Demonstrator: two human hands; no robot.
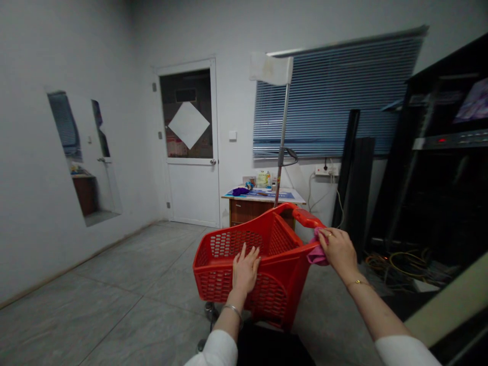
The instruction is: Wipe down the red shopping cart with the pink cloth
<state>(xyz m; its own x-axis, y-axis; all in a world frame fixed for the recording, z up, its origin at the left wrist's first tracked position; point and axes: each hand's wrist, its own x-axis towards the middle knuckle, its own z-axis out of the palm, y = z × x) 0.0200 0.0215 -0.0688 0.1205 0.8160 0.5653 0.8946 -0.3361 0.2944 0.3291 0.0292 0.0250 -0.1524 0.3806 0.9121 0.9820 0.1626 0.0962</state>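
A red plastic shopping cart (244,262) stands on the floor in front of me, its basket wall pierced with holes. My left hand (246,269) lies over the near side rim of the basket with its fingers spread. A pink cloth (317,255) is bunched at the near end of the cart's handle, under my right hand (339,251). The fingers of that hand are wrapped over the cloth and the handle. A pole with a white flag (271,68) rises behind the handle; its lower end is hidden by the cart.
A small wooden desk (249,209) against the wall bears a purple cloth (240,191) and packets. Left of it is a closed white door (192,193). At right stand a black rack (427,193) and tangled cables (412,264). A mirror (91,188) hangs on the left wall.
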